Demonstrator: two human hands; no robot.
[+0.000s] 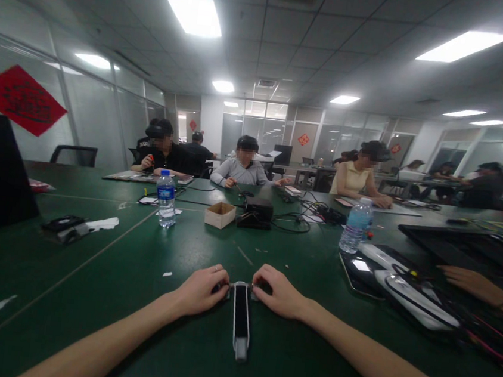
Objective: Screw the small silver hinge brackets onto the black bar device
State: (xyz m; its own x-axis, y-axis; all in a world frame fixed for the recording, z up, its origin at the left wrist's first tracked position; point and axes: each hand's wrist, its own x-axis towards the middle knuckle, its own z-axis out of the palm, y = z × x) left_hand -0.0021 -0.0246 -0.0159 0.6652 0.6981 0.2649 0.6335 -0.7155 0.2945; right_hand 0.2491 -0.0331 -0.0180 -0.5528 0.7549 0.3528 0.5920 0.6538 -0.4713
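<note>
In front of me on the green table (182, 337) lies a slim black device with a pale rim (241, 316), its light grey end toward me. My left hand (204, 288) is at the left of its far end, fingers curled and thumb against them. My right hand (280, 293) mirrors it on the right side, also closed in a pinch. Small greyish bits show at the fingertips of both hands, touching or very near the device's far end. What exactly they are is too small and covered to make out.
Beyond my hands stand an open cardboard box (220, 215), a black box-shaped device (255, 212) and two water bottles, left (167, 200) and right (355, 226). White-grey cases (415, 298) and another person's arm (479, 287) are at right. Several people sit across the table.
</note>
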